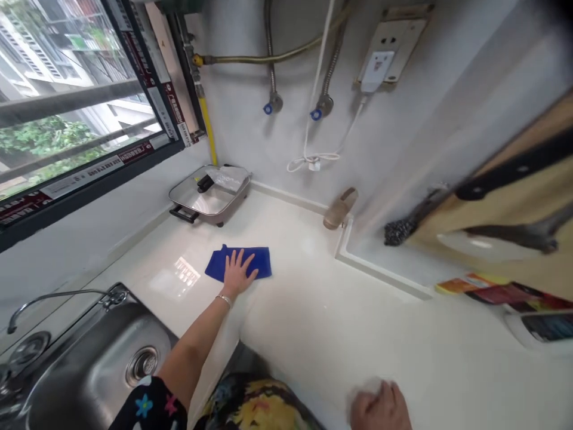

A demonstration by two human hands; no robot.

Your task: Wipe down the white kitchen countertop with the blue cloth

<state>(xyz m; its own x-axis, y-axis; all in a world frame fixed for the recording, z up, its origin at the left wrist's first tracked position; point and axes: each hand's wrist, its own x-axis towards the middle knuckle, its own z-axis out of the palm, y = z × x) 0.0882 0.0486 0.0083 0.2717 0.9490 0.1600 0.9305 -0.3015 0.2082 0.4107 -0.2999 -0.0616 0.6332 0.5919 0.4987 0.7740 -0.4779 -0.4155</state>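
My left hand [238, 272] lies flat with spread fingers on a blue cloth [257, 261] on the white countertop [313, 310]. A bracelet shows on that wrist. My right hand [380, 406] is at the bottom edge, blurred, curled with its knuckles up against the counter; something pale and blurred lies by its fingers, and I cannot make out what it is.
A steel sink [89, 364] with a tap [49, 298] sits at the lower left. An electric pan with a glass lid [209, 194] stands in the far corner under the window. A brown object [340, 209] lies by the wall. Knives on a wooden board [505, 197] and packets [492, 292] are at the right.
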